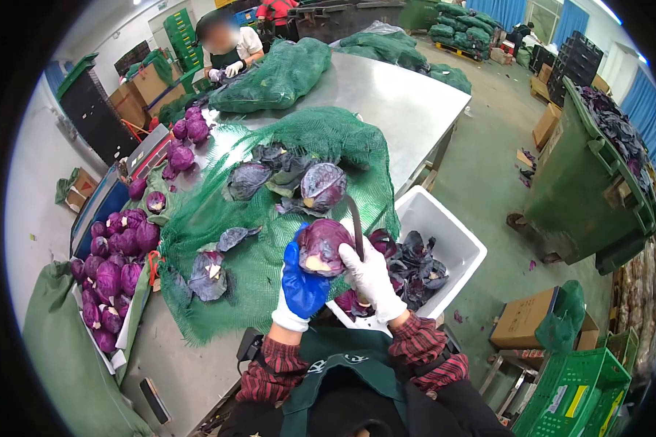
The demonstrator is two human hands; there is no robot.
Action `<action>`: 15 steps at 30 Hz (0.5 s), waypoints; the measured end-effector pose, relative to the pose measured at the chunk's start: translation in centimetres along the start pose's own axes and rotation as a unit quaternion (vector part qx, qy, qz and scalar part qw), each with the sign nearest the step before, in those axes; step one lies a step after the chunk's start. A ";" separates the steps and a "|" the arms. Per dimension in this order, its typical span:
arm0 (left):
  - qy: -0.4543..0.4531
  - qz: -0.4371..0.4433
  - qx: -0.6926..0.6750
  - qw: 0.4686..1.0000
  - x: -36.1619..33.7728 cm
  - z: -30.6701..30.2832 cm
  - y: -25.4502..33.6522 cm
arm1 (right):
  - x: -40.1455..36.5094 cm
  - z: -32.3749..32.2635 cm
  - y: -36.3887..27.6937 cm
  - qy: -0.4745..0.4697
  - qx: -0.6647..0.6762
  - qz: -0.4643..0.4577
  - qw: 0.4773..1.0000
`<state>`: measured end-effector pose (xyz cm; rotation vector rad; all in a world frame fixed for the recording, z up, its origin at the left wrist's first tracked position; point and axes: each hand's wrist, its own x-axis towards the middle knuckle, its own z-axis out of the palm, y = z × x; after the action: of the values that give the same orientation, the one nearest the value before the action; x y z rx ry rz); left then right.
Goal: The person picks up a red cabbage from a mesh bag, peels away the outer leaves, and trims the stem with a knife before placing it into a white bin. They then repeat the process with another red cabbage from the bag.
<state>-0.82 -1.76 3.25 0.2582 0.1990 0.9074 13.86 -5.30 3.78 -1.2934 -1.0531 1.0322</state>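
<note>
Currently the red cabbage (323, 248) is held up above the green mesh (284, 291) at the near side of the tabletop (430, 95). Left hand (304, 288), blue-gloved, cups it from below and left; right hand (372, 280), white-gloved, is wrapped around a dark curved tool (355, 227), probably a blade, close against its right side. Handling estimate: dense, fairly heavy for its size, firm at the core; smooth outer leaves likely slick under gloves and easily torn. Best hold: broad palm beneath the round body, fingers spread, clear of the pale cut stem end and the tool. Containers: white bin (459, 251), at right, holds loose dark leaves (419, 266); green wheeled bin (568, 197) is heaped with similar leaves; green-draped holder (133, 324), at left, contains many glossy purple cabbages (109, 280); stuffed mesh sack (277, 73), contents unclear.
</note>
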 end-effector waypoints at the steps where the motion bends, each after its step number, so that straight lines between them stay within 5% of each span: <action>1: 0.021 0.117 0.206 0.971 -0.1 1.3 0.2 | -0.1 0.0 -0.6 0.000 0.080 0.053 0.995; 2: 0.042 0.226 0.400 0.887 -0.3 1.8 0.2 | 0.1 -0.3 -1.4 -0.003 0.097 0.142 0.985; 3: 0.030 0.223 0.497 0.838 -0.4 1.2 0.8 | 0.4 -0.5 -1.1 -0.011 0.115 0.155 0.981; 6: 0.033 0.147 0.522 0.840 -0.1 0.4 1.9 | 0.9 -1.1 -1.3 -0.046 0.118 0.161 0.979; 7: 0.033 0.115 0.346 0.931 -0.4 0.8 1.7 | 0.7 -0.8 -1.4 -0.059 0.055 0.127 0.989; 8: 0.030 0.112 0.288 0.950 -0.2 0.0 1.7 | 0.6 -0.6 -1.5 -0.070 -0.007 0.091 0.993; 11: 0.037 0.123 0.267 0.955 0.2 -1.8 1.3 | 0.8 0.6 0.2 -0.003 0.013 0.004 1.000; 15: 0.064 0.007 0.079 0.995 0.4 -4.3 1.4 | 1.4 -1.0 1.2 0.032 0.009 -0.001 0.999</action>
<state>-2.87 0.00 -0.45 0.3494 0.3889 0.9240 15.11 -4.12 2.61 -1.3028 -0.9948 0.9913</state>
